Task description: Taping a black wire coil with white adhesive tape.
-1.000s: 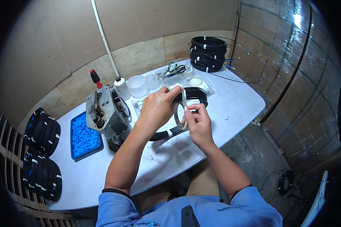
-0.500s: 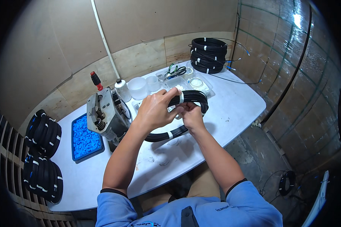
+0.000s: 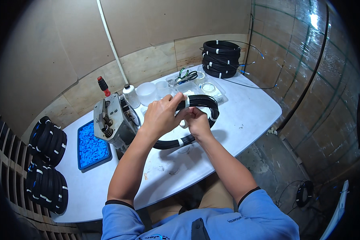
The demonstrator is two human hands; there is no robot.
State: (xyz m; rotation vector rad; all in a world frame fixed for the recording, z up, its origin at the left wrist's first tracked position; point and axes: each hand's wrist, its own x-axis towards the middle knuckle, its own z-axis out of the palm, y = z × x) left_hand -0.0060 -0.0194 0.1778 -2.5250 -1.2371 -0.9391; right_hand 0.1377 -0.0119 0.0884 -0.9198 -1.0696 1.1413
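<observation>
A black cable coil (image 3: pixel 174 144) stands tilted above the table, bound with white bands. My left hand (image 3: pixel 162 114) is closed around the coil's upper left part, at a white band. Inside the ring, my right hand (image 3: pixel 199 122) has its fingers pinched together close to that band and my left fingertips. What the right fingers pinch is hidden. A small white rounded thing (image 3: pixel 183 124) shows just below the two hands; I cannot tell whether it is a tape roll or which hand bears it.
On the left are a bench machine (image 3: pixel 113 120), a blue tray (image 3: pixel 93 164) of small blue pieces, and stacked cable coils (image 3: pixel 48 142). Behind my hands stand a white bottle (image 3: pixel 130 96), plastic tubs (image 3: pixel 147 94) and scissors (image 3: pixel 190 77). More coils (image 3: pixel 221 60) are piled at the far right.
My right hand has shifted slightly left and up, closer to the band under my left fingers. My left hand keeps its hold on the coil.
</observation>
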